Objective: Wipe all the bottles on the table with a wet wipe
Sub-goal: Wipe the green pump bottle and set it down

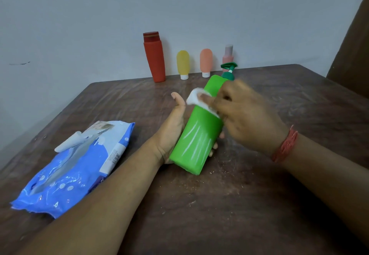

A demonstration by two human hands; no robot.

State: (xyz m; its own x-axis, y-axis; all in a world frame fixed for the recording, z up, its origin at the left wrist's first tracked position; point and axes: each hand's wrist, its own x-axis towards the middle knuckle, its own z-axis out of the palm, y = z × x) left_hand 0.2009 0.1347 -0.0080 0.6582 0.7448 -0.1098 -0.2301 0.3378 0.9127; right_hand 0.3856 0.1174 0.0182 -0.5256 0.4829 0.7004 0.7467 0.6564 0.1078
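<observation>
A bright green pump bottle (196, 134) is tilted back over the middle of the brown table (259, 204), pump end away from me. My left hand (172, 130) cradles its lower body from below, fingertips curling out on the right side. My right hand (245, 115) presses a white wet wipe (196, 98) against the bottle's upper part. At the table's far edge stand a red bottle (154, 57), a yellow tube (183, 64), an orange tube (206, 62) and a pink bottle (228, 53), partly hidden behind the green pump.
A blue pack of wet wipes (79, 170) lies at the left, flap open, with a wipe sticking out (67, 143). A pale wall rises right behind the bottles. A brown curtain or door (353, 55) stands at the far right.
</observation>
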